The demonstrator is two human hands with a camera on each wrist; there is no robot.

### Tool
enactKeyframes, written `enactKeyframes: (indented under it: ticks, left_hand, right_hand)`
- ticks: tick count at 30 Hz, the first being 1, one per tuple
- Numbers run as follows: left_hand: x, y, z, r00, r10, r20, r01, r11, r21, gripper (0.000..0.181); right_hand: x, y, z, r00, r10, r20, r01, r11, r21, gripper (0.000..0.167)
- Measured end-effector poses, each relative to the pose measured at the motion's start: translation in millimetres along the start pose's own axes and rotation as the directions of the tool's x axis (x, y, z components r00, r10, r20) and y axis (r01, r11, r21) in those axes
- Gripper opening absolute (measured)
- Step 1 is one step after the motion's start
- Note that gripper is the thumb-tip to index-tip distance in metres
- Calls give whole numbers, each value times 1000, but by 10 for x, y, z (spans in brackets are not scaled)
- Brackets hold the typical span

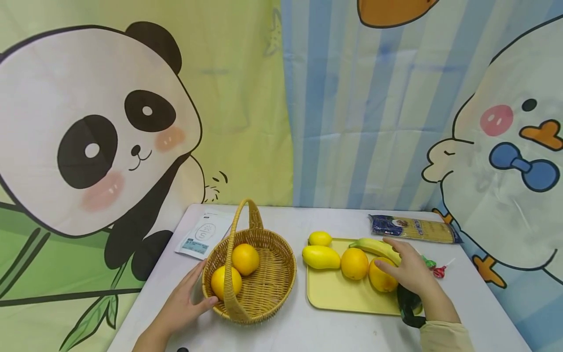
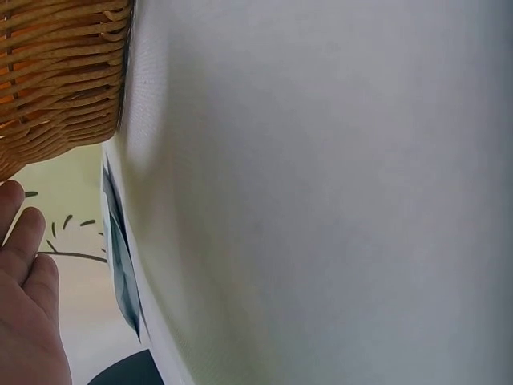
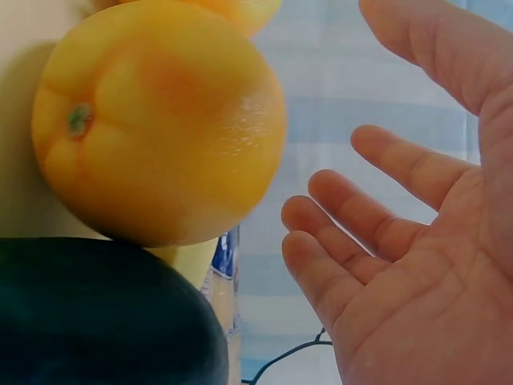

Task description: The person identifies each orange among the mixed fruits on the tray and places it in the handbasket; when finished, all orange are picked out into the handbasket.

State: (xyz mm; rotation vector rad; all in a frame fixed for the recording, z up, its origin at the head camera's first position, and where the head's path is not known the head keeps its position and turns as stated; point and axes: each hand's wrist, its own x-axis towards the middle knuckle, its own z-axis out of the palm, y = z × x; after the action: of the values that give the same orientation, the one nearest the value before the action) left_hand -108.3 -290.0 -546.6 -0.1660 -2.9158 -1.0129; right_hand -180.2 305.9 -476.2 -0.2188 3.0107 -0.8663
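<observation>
My left hand (image 1: 178, 305) is at the left side of a wicker basket (image 1: 274, 293), its fingers loosely extended and its thumb by the rim. Inside that basket lie two oranges (image 1: 245, 259). My right hand (image 1: 411, 269) hovers with spread fingers over the rightmost orange (image 3: 160, 120) on a yellow tray (image 1: 334, 298); in the right wrist view a gap shows between palm and fruit. A smooth dark green thing (image 3: 96, 313) lies beside this orange, its kind unclear. Another orange (image 1: 354, 264), a banana (image 1: 378, 248), a yellow mango (image 1: 321, 257) and a lemon (image 1: 320, 238) are grouped along the tray's back.
Behind the basket's left side lies a white pouch (image 1: 204, 234). A pasta packet (image 1: 415, 229) is at the table's back right. Red and green wrapped lollipops (image 1: 439, 272) lie right of the tray. A cartoon-printed curtain (image 1: 246, 122) hangs behind the white table (image 1: 290, 332).
</observation>
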Motion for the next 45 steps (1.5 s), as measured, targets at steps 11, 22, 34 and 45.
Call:
enactKeyframes:
  ticks: [11, 22, 34, 45]
  left_hand:
    - [5, -8, 4, 1000, -4, -1, 4, 1000, 0, 103]
    - [0, -7, 8, 1000, -9, -6, 9, 1000, -2, 104]
    - [-20, 15, -2, 1000, 5, -6, -5, 1000, -9, 104]
    - [-5, -2, 1, 1000, 7, -13, -7, 1000, -13, 103]
  right_hand:
    - [-18, 41, 46, 996, 69, 60, -65, 996, -56, 89]
    - [-34, 48, 101, 993, 55, 100, -50, 998, -49, 84]
    - [-31, 89, 169, 988, 72, 134, -66, 997, -46, 88]
    - [-23, 69, 173, 989, 72, 129, -64, 996, -68, 89]
